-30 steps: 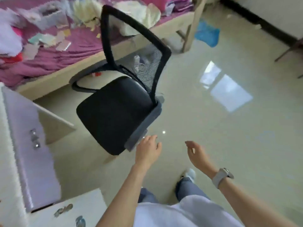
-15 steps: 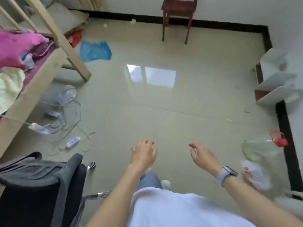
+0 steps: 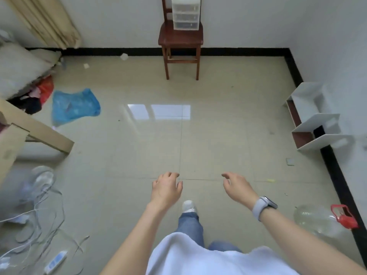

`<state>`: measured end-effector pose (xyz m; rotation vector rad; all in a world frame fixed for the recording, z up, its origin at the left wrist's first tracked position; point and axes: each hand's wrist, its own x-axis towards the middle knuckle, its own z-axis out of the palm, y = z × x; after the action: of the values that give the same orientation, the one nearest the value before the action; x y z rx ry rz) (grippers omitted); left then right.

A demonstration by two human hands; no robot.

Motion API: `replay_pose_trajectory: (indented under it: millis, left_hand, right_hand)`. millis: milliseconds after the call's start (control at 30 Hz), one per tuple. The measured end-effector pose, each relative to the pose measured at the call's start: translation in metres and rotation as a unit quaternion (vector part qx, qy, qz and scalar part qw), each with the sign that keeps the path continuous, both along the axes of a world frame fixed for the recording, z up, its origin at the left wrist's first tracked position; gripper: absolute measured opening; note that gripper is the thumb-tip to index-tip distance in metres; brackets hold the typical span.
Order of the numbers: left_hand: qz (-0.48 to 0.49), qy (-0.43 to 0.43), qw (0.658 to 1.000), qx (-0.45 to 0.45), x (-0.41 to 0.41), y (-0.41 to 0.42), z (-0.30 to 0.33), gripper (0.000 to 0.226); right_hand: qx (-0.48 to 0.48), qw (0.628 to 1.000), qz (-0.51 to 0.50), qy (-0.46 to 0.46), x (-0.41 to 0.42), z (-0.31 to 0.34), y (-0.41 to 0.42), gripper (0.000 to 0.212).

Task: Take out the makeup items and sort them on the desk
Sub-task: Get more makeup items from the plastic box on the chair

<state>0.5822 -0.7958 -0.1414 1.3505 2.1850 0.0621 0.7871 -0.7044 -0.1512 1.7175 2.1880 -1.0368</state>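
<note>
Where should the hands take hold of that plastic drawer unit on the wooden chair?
Probably by its two side walls, one hand each, coming from the front. The drawer unit stands upright on the seat of the wooden chair, drawer fronts facing the room, backrest behind it. No handle shows.

drawer unit [image 3: 185, 13]: top cut off by far edge, contents too blurred to tell
fan [image 3: 38, 182]: near left, blurred
bed [image 3: 23, 124]: cut off at left edge

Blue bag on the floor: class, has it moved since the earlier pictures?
No. The blue bag lies just beyond the slanted wooden bed leg, as it did before. Only the camera view has shifted.
</note>
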Motion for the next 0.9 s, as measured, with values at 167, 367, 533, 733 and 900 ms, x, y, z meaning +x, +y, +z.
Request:
replay_pose_trajectory:
  millis: [167,367,533,733,900]
  left_hand:
    - [-0.030,-0.012,0.999,0.021,-0.042,0.140,0.018,0.038]
    - [-0.065,-0.028,0.997,0.031,-0.077,0.296,0.008,0.038]
    - [-0.069,-0.007,0.997,0.027,-0.113,0.447,0.006,0.040]
    - [-0.047,0.023,0.997,0.063,-0.176,0.614,0.039,0.040]
    - [0.011,0.030,0.997,0.071,-0.256,0.711,0.040,0.039]
  right_hand:
    - [0.023,1.000,-0.019,0.009,-0.048,0.024,0.115,0.037]
    - [0.016,0.999,-0.047,-0.002,-0.083,0.019,0.257,0.037]
    - [0.037,0.998,-0.040,0.015,-0.124,0.015,0.408,0.037]
    - [0.066,0.998,0.011,0.021,-0.204,0.039,0.583,0.036]
    - [0.053,0.997,0.056,0.024,-0.279,0.036,0.699,0.036]
